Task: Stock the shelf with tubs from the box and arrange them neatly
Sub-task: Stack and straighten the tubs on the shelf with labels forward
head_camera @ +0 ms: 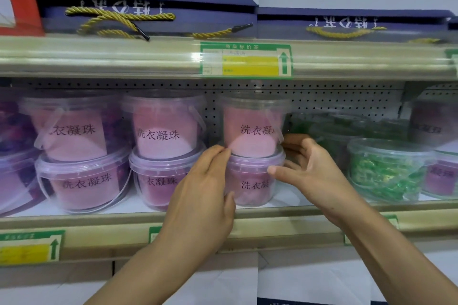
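A: What does the writing on the tubs say?

B: Each pink label reads 洗衣凝珠. The upper tub (252,126) of the right-hand stack shows only 洗衣凝 before the label curves away, and so does the lower tub (250,181) under it.

A: And the hands?

B: The left hand (205,188) curls against the left side of that stack, fingertips at the seam where the upper tub sits on the lower lid. The right hand (307,166) cups the right side, thumb on the lower tub's rim, fingers bent behind the upper one.

A: Where does the stack stand?

B: On the shelf (285,218), right of two similar stacks (163,153), beside a green-filled tub (386,171).

A: The price tag (245,60)?

B: Green and yellow; its header seems to read 商品标价签, though blurred.
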A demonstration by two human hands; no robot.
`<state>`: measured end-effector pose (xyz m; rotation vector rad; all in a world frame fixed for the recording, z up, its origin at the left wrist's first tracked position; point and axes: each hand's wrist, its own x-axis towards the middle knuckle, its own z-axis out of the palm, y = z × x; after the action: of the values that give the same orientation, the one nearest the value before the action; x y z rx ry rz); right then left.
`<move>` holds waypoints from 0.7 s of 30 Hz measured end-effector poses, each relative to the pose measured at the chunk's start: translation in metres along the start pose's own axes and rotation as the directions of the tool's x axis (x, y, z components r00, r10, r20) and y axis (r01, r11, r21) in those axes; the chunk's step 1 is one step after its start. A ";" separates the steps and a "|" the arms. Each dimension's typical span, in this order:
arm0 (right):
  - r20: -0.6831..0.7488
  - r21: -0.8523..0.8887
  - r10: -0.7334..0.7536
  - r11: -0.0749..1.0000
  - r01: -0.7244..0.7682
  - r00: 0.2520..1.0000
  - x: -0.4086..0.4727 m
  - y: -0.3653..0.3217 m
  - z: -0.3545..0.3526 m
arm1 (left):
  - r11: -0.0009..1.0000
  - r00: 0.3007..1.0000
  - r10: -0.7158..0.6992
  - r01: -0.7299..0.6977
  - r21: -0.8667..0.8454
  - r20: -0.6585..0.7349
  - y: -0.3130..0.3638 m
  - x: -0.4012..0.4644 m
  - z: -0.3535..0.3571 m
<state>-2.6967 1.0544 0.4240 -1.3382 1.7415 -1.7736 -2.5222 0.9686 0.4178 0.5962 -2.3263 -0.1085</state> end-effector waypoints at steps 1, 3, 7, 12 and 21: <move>-0.032 -0.037 -0.007 0.999 0.006 0.999 -0.001 0.001 0.004 | 1.000 1.000 -0.002 0.002 -0.014 0.003 0.000 0.000 -0.001; -0.096 -0.115 -0.033 0.993 0.022 0.995 -0.003 0.001 0.011 | 0.999 1.000 -0.017 0.018 -0.043 0.017 -0.001 0.000 -0.002; -0.143 -0.157 -0.063 0.987 0.040 0.988 -0.007 -0.003 0.017 | 0.992 1.000 -0.018 0.019 -0.121 0.012 0.000 -0.002 -0.002; -0.120 -0.152 -0.031 0.988 0.012 0.992 -0.005 -0.008 0.010 | 0.984 1.000 -0.027 0.026 -0.177 -0.006 0.000 0.003 -0.005; 0.017 -0.026 -0.042 0.999 0.043 0.999 0.025 -0.026 0.005 | 0.914 0.997 -0.070 0.077 -0.398 0.033 0.010 0.014 -0.006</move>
<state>-2.6962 1.0379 0.4566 -1.4068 1.7455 -1.7626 -2.5311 0.9716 0.4336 0.4735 -2.2087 -0.6119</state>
